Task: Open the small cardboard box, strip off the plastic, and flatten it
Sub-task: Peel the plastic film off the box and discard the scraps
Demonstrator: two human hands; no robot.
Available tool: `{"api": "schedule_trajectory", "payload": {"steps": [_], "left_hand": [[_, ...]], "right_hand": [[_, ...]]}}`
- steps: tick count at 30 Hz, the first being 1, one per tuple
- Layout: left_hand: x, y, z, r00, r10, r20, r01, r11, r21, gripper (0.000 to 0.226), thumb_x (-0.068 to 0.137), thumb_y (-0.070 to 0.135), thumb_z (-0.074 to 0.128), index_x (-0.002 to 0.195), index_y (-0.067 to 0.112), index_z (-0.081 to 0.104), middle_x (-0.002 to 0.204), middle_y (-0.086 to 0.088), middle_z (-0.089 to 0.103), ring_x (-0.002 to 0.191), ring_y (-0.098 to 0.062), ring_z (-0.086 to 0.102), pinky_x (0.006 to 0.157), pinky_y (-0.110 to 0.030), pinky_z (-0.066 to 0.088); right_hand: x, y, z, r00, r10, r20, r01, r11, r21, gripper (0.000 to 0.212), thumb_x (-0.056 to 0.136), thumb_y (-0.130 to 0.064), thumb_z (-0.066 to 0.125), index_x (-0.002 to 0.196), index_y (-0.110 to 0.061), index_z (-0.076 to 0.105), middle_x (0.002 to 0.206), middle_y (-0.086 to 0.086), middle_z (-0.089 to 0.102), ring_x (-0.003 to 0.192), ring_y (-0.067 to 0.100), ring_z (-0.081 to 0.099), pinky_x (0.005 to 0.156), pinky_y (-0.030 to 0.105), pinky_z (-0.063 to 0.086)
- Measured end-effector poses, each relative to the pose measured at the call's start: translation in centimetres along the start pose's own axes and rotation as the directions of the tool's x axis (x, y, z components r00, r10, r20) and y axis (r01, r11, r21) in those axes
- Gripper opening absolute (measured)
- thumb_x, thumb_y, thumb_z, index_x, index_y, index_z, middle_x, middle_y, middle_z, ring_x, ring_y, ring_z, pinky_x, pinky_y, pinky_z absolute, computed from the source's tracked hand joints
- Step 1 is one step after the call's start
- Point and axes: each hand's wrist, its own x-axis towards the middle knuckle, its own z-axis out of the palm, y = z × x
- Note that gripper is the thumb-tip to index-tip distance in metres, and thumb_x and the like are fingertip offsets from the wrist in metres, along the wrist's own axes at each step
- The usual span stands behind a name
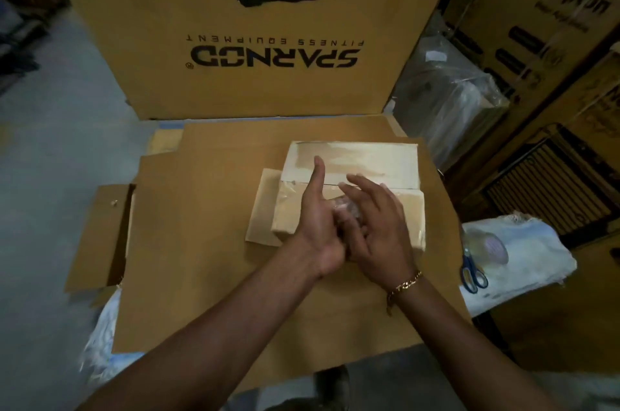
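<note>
1. Two bare forearms come up from the bottom edge, nearest the lens, and meet at the middle of the frame; the right wrist wears a thin gold chain bracelet (404, 285).
2. The left hand (313, 226) stands thumb-side up, thumb stretched out straight toward the top of the frame, the other fingers curled in toward the right palm.
3. The right hand (375, 229) lies palm down with fingers spread loosely, pressed against the left hand.
4. Between the two palms sits a crumpled wad of clear plastic (345, 212), squeezed from both sides.
5. Just under the hands lies the small pale-brown cardboard box (352, 169), centre frame and a little right, its long axis running left to right across the picture.
6. Its far flap is folded open toward the top of the frame, pale inner face up; a shorter flap sticks out on its left end.
7. The box rests on a large flat brown cardboard sheet (208, 243) that fills the lower middle.
8. At the right edge, blue-handled scissors (471, 271) lie on a white cloth bag (530, 259).
9. Across the top stands a tall brown printed carton (261, 41), lettering upside down.
</note>
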Motion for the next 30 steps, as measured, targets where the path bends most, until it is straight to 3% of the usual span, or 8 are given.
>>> {"api": "schedule_trajectory", "payload": {"steps": [5, 10, 13, 17, 20, 24, 27, 30], "left_hand": [[-1.3, -0.2, -0.1, 0.997, 0.023, 0.079, -0.028, 0.997, 0.071, 0.106, 0.075, 0.088, 0.045, 0.137, 0.003, 0.054, 0.119, -0.011, 0.061, 0.104, -0.026, 0.064, 0.092, -0.043, 0.05], [0.5, -0.5, -1.7, 0.945, 0.159, -0.285, -0.167, 0.986, -0.006, 0.086, 0.075, 0.085, 0.047, 0.103, 0.007, 0.068, 0.114, -0.017, 0.07, 0.097, -0.029, 0.072, 0.091, -0.044, 0.052], [0.0, -1.8, -1.8, 0.95, 0.182, -0.254, -0.198, 0.98, -0.038, 0.081, 0.086, 0.078, 0.04, 0.125, 0.01, 0.061, 0.144, -0.016, 0.054, 0.133, -0.035, 0.052, 0.113, -0.052, 0.036], [-1.0, -0.3, -1.9, 0.948, 0.283, -0.146, -0.298, 0.95, -0.091, 0.079, 0.089, 0.075, 0.039, 0.138, 0.016, 0.056, 0.14, -0.012, 0.061, 0.129, -0.031, 0.057, 0.114, -0.05, 0.037], [-1.4, -1.2, -2.0, 0.91, 0.384, -0.158, -0.386, 0.922, 0.019, 0.06, 0.083, 0.077, 0.048, 0.126, 0.038, 0.062, 0.13, 0.012, 0.067, 0.12, -0.006, 0.062, 0.115, -0.046, 0.036], [-2.6, -2.3, -1.1, 0.949, 0.285, -0.137, -0.279, 0.958, 0.06, 0.05, 0.1, 0.057, 0.036, 0.131, 0.024, 0.057, 0.134, 0.003, 0.063, 0.121, -0.006, 0.061, 0.111, -0.03, 0.041], [-3.1, 1.5, -1.9, 0.934, 0.33, -0.14, -0.345, 0.933, -0.105, 0.085, 0.09, 0.074, 0.034, 0.146, 0.011, 0.044, 0.145, -0.018, 0.055, 0.131, -0.029, 0.055, 0.116, -0.05, 0.033], [-2.5, -1.1, -1.5, 0.89, 0.437, -0.129, -0.442, 0.897, -0.007, 0.045, 0.102, 0.047, 0.035, 0.142, 0.027, 0.044, 0.157, -0.006, 0.04, 0.124, -0.002, 0.054, 0.111, -0.032, 0.037]], "right_hand": [[1.2, 0.6, -0.9, 0.94, 0.008, -0.341, -0.026, 0.999, -0.047, 0.025, 0.097, -0.02, 0.052, 0.086, -0.008, 0.071, 0.085, 0.003, 0.071, 0.076, 0.018, 0.066, 0.064, 0.026, 0.048], [-1.9, -4.2, 1.2, 0.984, 0.061, -0.17, -0.031, 0.985, 0.172, 0.031, 0.097, -0.025, 0.046, 0.111, -0.011, 0.07, 0.112, 0.006, 0.073, 0.105, 0.006, 0.061, 0.091, 0.027, 0.051], [-1.0, -5.1, 1.7, 0.982, 0.163, 0.097, -0.182, 0.954, 0.236, 0.048, 0.098, -0.038, 0.031, 0.145, -0.039, 0.039, 0.146, -0.005, 0.054, 0.13, 0.006, 0.047, 0.109, 0.033, 0.038], [-0.4, -3.8, -0.3, 0.986, 0.168, -0.012, -0.162, 0.965, 0.205, 0.053, 0.095, -0.026, 0.034, 0.146, -0.03, 0.046, 0.148, -0.013, 0.046, 0.141, 0.003, 0.04, 0.119, 0.047, 0.032], [-2.0, -7.8, 0.2, 0.963, 0.142, 0.228, -0.224, 0.893, 0.39, 0.056, 0.095, -0.049, 0.028, 0.15, -0.037, 0.032, 0.163, -0.017, 0.025, 0.15, -0.003, 0.016, 0.125, 0.037, 0.017], [2.3, -6.0, -0.6, 0.982, 0.135, 0.133, -0.125, 0.989, -0.082, 0.062, 0.097, -0.051, 0.02, 0.148, -0.027, 0.046, 0.163, -0.009, 0.031, 0.155, 0.008, 0.007, 0.124, 0.037, -0.01], [-0.6, -6.7, -0.7, 0.942, 0.059, 0.331, -0.063, 0.998, 0.002, 0.069, 0.098, -0.052, 0.009, 0.159, -0.021, 0.021, 0.167, -0.007, 0.009, 0.154, 0.004, -0.003, 0.123, 0.03, -0.011], [-1.3, -8.7, 1.0, 0.938, 0.009, 0.348, -0.01, 1.0, -0.001, 0.081, 0.094, -0.066, -0.001, 0.16, -0.021, 0.01, 0.168, -0.007, -0.004, 0.152, 0.005, -0.018, 0.123, 0.031, -0.012]]}}
